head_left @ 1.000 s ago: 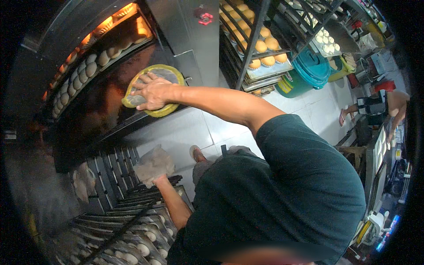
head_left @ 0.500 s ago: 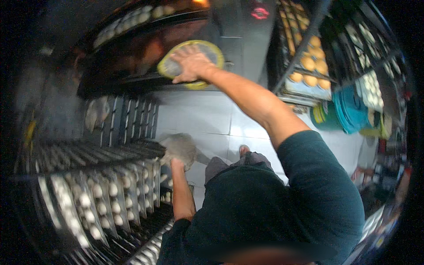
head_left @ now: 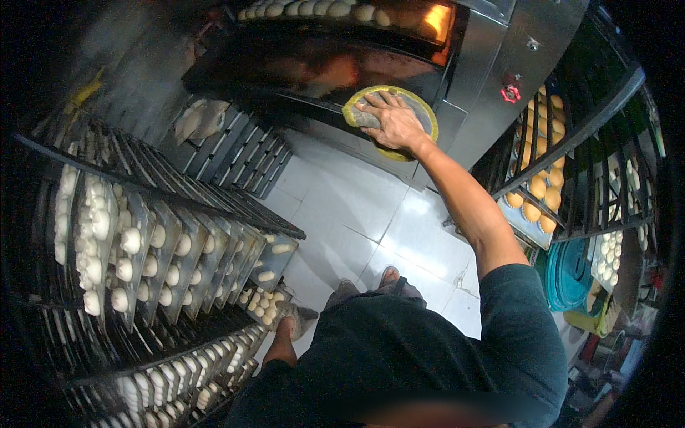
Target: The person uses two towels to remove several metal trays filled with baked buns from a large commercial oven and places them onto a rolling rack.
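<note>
My right hand (head_left: 394,123) lies flat, fingers spread, on a grey oval pad with yellow edging (head_left: 430,121). The pad rests against the lower front edge of an oven (head_left: 285,68), near its right end. My left hand (head_left: 288,326) is low beside the rack on the left, with a crumpled grey cloth (head_left: 305,321) around it that hides the fingers. Close to this hand, a tray of small pale dough balls (head_left: 262,307) sticks out of the rack; whether the hand touches it, I cannot tell.
The left rack (head_left: 160,185) holds several trays of white dough balls. Pale dough pieces (head_left: 314,8) and a flame (head_left: 437,20) show inside the oven. At right stand a rack of browned buns (head_left: 539,187) and a teal tub (head_left: 569,274). A red valve knob (head_left: 510,93) is on the oven front.
The view has turned, shifting the scene. My left hand and the cloth have drawn back toward my body, down beside the rack's tray. My right hand stays flat on the pad at the oven.
</note>
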Tool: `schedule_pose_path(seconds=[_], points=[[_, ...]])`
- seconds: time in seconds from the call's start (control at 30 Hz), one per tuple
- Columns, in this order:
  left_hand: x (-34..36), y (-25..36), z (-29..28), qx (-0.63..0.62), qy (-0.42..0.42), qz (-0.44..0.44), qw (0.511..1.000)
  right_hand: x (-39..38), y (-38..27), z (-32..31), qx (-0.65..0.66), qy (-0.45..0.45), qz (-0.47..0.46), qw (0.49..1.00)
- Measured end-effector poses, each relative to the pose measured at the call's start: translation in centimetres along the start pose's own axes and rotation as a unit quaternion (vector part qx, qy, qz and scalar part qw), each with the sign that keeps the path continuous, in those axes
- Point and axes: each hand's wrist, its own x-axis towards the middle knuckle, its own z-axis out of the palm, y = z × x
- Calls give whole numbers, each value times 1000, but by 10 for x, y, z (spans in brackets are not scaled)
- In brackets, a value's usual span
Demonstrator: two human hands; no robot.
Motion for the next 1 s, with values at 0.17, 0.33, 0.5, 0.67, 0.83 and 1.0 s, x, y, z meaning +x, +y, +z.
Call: schedule_pose_path(seconds=[0.17,0.33,0.5,0.67,0.83,1.0], points=[[-10,4,-9,-16,25,20,999,6,-10,-3,1,-10,110,994],[2,38,45,0,-19,64,998,4,-7,0,-30,-28,61,997],[-4,85,141,37,-92,129,987,-4,0,5,-17,7,-10,1000],[-37,158,280,61,-153,286,944,-7,-7,2,35,35,67,997],[-100,255,428,150,-160,573,789,-7,-8,2,-17,21,128,991],[-149,298,554,417,-182,756,471,-5,-10,3,-20,35,70,997]])
